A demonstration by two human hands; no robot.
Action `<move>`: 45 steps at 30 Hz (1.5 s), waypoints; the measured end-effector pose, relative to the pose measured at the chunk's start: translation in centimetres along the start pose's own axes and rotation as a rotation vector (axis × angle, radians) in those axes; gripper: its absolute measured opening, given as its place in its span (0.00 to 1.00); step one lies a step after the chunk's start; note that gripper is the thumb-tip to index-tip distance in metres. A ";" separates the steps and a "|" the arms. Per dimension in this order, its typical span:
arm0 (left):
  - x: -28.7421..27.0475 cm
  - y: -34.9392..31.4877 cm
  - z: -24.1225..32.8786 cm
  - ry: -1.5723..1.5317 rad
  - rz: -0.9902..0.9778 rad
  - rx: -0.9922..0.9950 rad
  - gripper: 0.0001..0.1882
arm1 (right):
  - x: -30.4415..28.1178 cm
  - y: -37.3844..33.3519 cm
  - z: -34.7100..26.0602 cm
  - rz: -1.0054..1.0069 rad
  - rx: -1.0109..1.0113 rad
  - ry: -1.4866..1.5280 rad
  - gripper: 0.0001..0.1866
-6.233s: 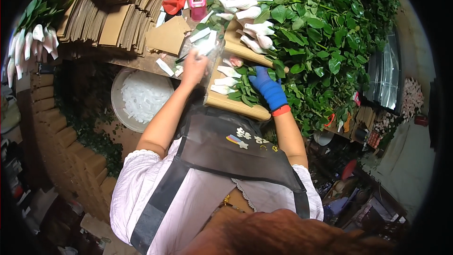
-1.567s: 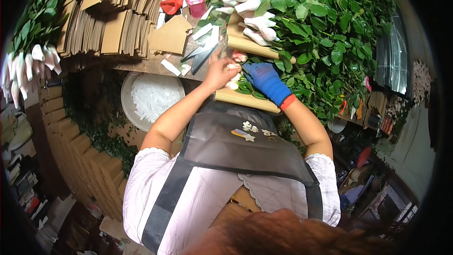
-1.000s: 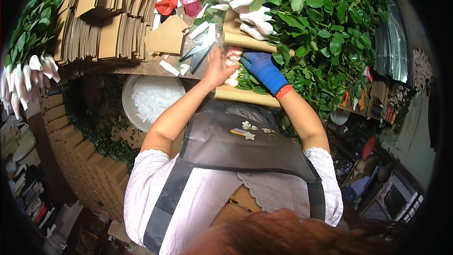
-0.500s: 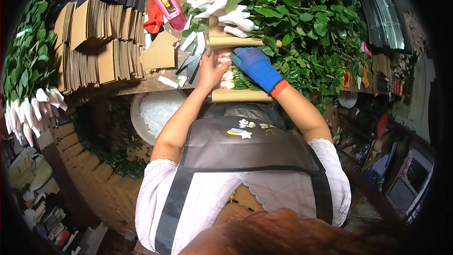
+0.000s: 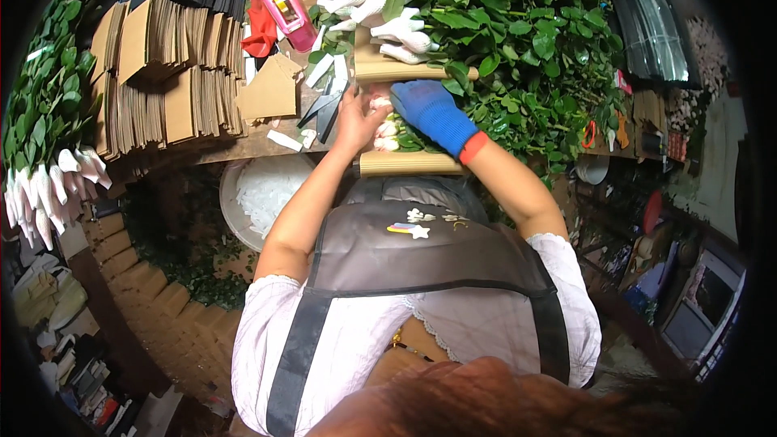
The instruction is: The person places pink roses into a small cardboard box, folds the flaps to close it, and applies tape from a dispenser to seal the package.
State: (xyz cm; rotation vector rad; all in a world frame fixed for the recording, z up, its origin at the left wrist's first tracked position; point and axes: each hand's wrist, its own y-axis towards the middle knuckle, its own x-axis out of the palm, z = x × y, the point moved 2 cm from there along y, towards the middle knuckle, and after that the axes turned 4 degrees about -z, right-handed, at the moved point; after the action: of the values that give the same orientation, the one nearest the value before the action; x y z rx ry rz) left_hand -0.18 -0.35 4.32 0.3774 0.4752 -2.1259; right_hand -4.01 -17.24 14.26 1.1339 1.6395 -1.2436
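Your bare left hand (image 5: 356, 117) is closing its fingers around the wrapped buds (image 5: 384, 124), which are lying between two wooden bars (image 5: 409, 163) at the bench edge. Your gloved right hand (image 5: 433, 113) is lying flat and spread over the stems (image 5: 409, 142) just beside them. Scissors (image 5: 324, 109) are sitting left of your left hand, near the cardboard stacks (image 5: 174, 73).

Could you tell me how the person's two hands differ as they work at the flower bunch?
The left hand is bare; the right hand wears a blue glove with a red cuff. The left hand sits at the wrapped buds; the right hand lies over the leafy stems beside them. Both meet at the same bunch, between two wooden bars.
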 end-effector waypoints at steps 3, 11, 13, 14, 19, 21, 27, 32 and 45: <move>0.2 0.3 -0.8 -0.060 0.005 0.051 0.28 | -0.4 -1.0 -0.6 0.082 0.037 -0.025 0.11; 0.7 0.5 -2.0 -0.176 0.000 0.016 0.27 | -4.0 -4.6 1.4 0.143 -0.305 0.645 0.18; 0.7 0.1 -2.7 -0.193 0.015 -0.009 0.27 | -8.1 -7.8 3.4 0.173 -0.059 0.924 0.17; 0.7 0.2 -2.5 -0.190 0.011 -0.022 0.27 | -8.4 -8.7 5.9 0.323 0.036 0.897 0.16; -0.9 -0.4 1.3 -0.063 0.000 0.008 0.24 | -3.8 -7.7 15.4 0.047 0.388 0.171 0.22; -0.9 0.1 3.1 -0.080 -0.044 0.062 0.23 | 3.1 -6.3 22.7 0.001 0.385 0.358 0.23; -1.7 -1.0 3.1 -0.076 -0.032 -0.027 0.28 | -3.7 -5.4 19.9 -0.196 0.174 0.643 0.24; -1.0 -0.7 1.6 0.007 -0.027 0.023 0.30 | -5.3 -2.8 22.2 0.331 0.134 0.699 0.22; -1.6 -0.6 3.6 -0.046 -0.054 -0.005 0.26 | -7.5 -2.8 21.6 -0.414 -0.020 0.614 0.28</move>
State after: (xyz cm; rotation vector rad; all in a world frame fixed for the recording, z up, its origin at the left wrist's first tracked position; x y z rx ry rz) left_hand -0.08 -0.55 8.31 0.3151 0.4691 -2.1800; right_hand -3.09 -40.11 17.14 1.2851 2.4364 -1.1819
